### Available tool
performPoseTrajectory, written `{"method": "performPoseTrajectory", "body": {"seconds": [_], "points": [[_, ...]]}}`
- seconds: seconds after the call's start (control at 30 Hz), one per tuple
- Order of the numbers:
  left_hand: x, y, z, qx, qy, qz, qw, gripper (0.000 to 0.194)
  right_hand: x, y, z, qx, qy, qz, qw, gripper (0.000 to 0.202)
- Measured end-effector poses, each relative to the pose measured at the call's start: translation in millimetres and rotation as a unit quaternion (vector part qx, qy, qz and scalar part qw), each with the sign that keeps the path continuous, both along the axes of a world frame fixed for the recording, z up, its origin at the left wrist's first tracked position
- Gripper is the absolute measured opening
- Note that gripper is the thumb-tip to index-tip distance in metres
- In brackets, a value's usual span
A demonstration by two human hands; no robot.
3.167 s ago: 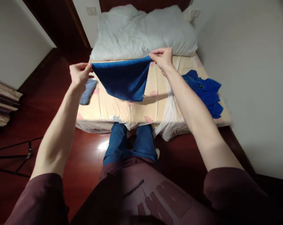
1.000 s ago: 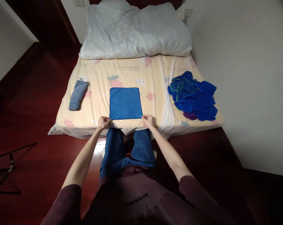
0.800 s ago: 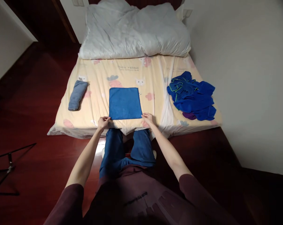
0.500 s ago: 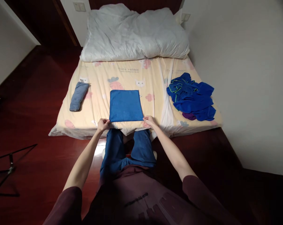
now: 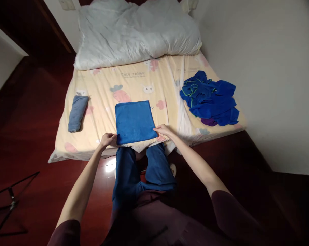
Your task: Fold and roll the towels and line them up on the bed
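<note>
A square blue towel (image 5: 135, 122) lies flat near the front edge of the bed, with a small white tag at its right side. My left hand (image 5: 108, 140) pinches its left edge close to the front corner. On the opposite side, the thumb and fingers of my right hand (image 5: 163, 130) are closed on the right edge, a little above the front corner. To the left rests a rolled grey-blue towel (image 5: 78, 113). A rumpled heap of blue cloths (image 5: 210, 99), some with green trim, sits at the right, and a bit of purple cloth (image 5: 208, 121) shows under it.
The bed (image 5: 98, 85) has a yellow sheet with carrot and rabbit prints. A bulky white quilt (image 5: 139, 32) lies along its far end. A wall (image 5: 259, 75) stands at the right. Black stand legs (image 5: 12, 203) are on the dark red floor at the lower left.
The view has shifted and turned slightly. Both hands are still at the towel's sides; the right hand now sits a bit farther up from the front corner.
</note>
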State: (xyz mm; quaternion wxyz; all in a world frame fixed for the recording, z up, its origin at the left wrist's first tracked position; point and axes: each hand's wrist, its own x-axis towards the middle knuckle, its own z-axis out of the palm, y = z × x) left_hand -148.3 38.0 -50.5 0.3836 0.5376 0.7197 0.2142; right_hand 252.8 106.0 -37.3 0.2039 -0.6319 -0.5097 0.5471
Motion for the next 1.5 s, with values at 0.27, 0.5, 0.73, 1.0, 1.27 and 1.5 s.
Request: {"method": "performPoseTrajectory", "body": {"seconds": [0.27, 0.5, 0.73, 1.0, 1.27, 1.5], "points": [[-19, 95, -17.5, 0.050, -0.036, 0.085, 0.995, 0.053, -27, 83, -24.5, 0.060, -0.043, -0.055, 0.996, 0.015], [-28, 181, -27.9, 0.168, 0.031, 0.085, 0.982, 0.040, -54, 190, -49.7, 0.234, -0.118, -0.025, 0.965, 0.021], [-19, 232, -31.9, 0.188, 0.124, -0.042, 0.973, 0.034, -63, 240, -76.8, 0.295, -0.170, 0.027, 0.940, 0.008], [-16, 253, -25.7, 0.140, 0.175, -0.081, 0.971, 0.025, -54, 248, -83.0, 0.304, -0.178, 0.029, 0.936, 0.006], [-14, 265, -18.8, 0.150, 0.188, -0.037, 0.970, 0.020, -53, 251, -73.5, 0.271, -0.213, 0.019, 0.939, 0.013], [-5, 277, -19.9, 0.120, 0.210, -0.017, 0.970, 0.020, -55, 253, -67.2, 0.238, -0.231, 0.003, 0.943, 0.016]]}}
